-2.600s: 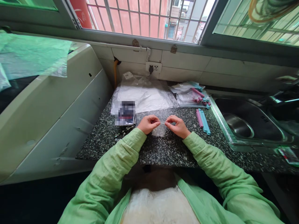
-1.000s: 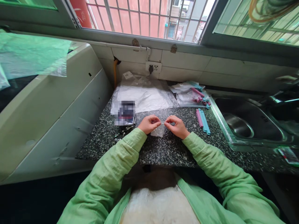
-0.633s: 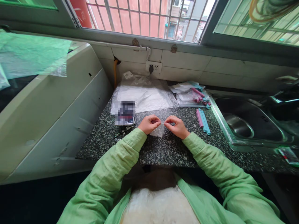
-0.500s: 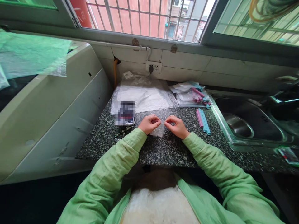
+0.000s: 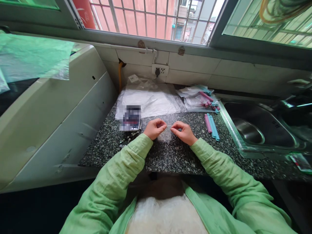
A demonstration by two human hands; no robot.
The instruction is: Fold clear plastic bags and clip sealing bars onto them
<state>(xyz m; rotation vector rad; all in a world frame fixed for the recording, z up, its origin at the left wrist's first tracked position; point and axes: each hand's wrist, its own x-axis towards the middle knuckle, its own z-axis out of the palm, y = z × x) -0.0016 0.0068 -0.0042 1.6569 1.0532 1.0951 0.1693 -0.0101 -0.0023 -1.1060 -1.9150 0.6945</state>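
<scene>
both hands — left hand [image 5: 153, 129], right hand [image 5: 184, 133] — pinch a small clear bag [image 5: 166, 134]

Clear glossy plastic bag [image 5: 165, 134]; speckled polished stone counter [image 5: 170, 156]; shiny steel sink [image 5: 258, 130]

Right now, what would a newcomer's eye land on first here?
Probably the two hands at the middle of the speckled counter: the left hand and right hand pinch the top edge of a small clear bag between them. Next, the pink and blue clips lying to the right, near the steel sink. Behind the hands, a large plastic bag lies flat against the wall.
</scene>
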